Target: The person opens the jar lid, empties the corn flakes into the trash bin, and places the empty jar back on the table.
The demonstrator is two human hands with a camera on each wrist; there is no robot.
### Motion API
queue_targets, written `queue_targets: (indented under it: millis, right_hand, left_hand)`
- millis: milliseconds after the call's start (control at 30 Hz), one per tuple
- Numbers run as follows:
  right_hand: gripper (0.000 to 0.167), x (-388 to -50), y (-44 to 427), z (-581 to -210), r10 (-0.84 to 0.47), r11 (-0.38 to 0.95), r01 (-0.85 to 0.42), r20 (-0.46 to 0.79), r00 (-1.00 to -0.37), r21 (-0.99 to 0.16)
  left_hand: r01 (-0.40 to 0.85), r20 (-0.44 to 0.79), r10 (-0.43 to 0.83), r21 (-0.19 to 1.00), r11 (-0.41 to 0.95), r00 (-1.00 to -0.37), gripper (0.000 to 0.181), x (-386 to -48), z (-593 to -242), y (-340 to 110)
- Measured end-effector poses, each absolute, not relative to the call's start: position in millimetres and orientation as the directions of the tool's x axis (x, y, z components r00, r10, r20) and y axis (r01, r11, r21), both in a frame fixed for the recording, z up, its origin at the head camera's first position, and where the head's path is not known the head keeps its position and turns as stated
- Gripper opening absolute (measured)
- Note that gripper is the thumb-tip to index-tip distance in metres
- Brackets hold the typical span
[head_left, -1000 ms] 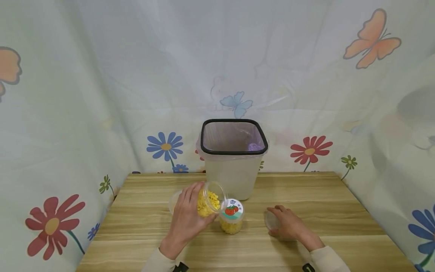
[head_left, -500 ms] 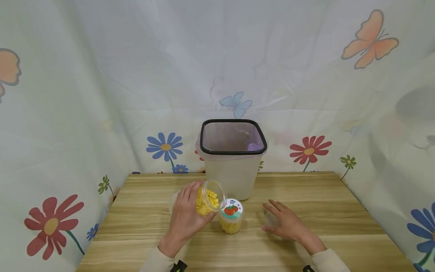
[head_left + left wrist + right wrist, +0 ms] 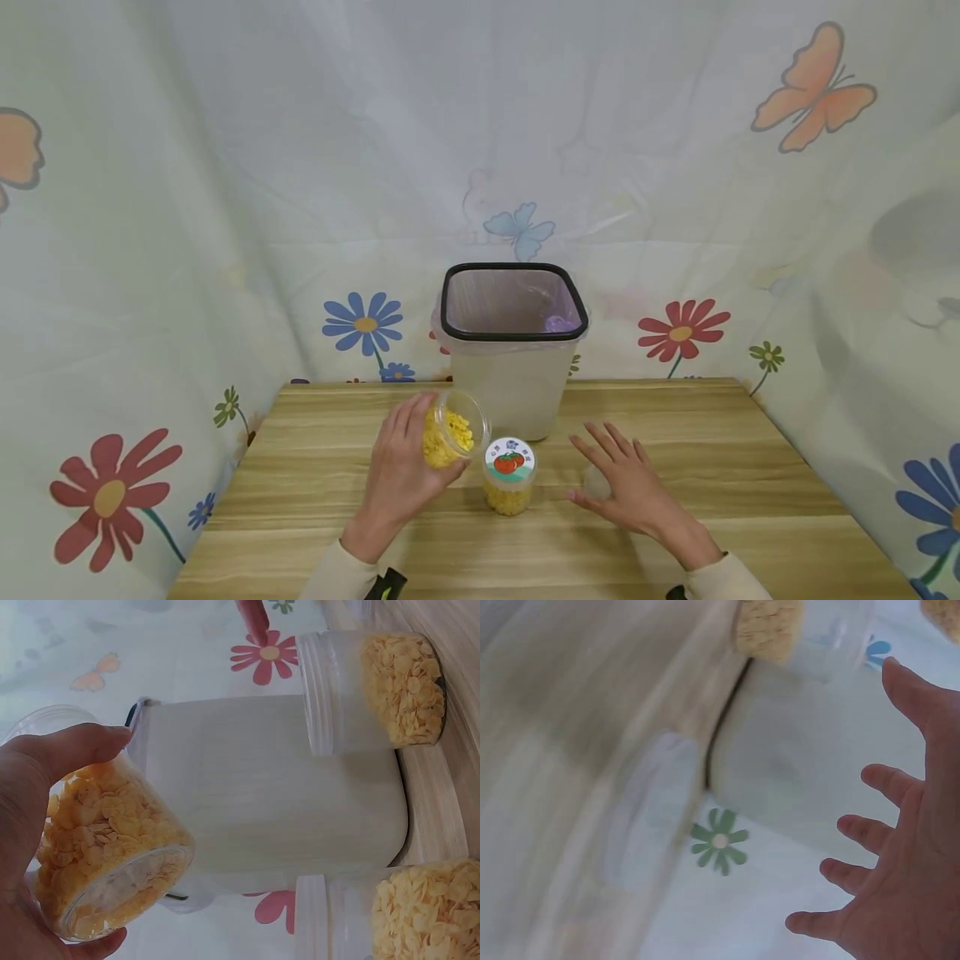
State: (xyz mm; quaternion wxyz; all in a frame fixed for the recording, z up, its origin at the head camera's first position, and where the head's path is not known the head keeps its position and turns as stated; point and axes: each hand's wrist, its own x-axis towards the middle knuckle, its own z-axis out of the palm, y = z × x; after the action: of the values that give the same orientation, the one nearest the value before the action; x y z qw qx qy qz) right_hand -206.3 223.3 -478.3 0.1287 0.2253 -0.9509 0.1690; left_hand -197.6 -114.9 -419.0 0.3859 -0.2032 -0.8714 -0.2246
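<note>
My left hand point(image 3: 397, 487) point(image 3: 30, 787) grips a clear open jar point(image 3: 444, 433) point(image 3: 112, 851) of yellow flakes, tilted with its mouth to the right and above the table. Just right of it, a jar point(image 3: 509, 475) point(image 3: 375, 690) with a tomato label on top stands upright, with flakes inside. My right hand point(image 3: 637, 496) point(image 3: 907, 840) has its fingers spread and holds nothing. Beside and partly under it in the head view is a pale round lid point(image 3: 596, 482) point(image 3: 649, 810) on the table; the right wrist view shows a gap between them.
A pale bin point(image 3: 510, 392) point(image 3: 247, 795) with a black rim and a purple liner stands behind the jars. Another jar of flakes point(image 3: 427, 915) shows in the left wrist view; my left hand hides it in the head view. A flowered curtain point(image 3: 375, 167) surrounds the wooden table point(image 3: 675, 417).
My right hand has let go of the lid, lifted slightly and spread its fingers. My left hand has moved a little left with the open jar, uncovering more of the tomato label.
</note>
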Motion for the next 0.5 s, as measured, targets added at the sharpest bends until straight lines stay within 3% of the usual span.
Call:
queue_targets:
  millis: [333,500]
  right_hand:
    - [0.079,-195,211,-446,-0.413,0.818,-0.526,0.397,-0.819,-0.234]
    - [0.081,-191,207,-429,-0.422,0.804,-0.554,0.447,-0.789,-0.217]
  left_hand:
    - [0.531,0.754,0.168,0.269,0.804,-0.635,0.101,-198,-409,-118]
    - [0.543,0.774,0.171,0.25,0.802,-0.609,0.102,-199,-403,-119]
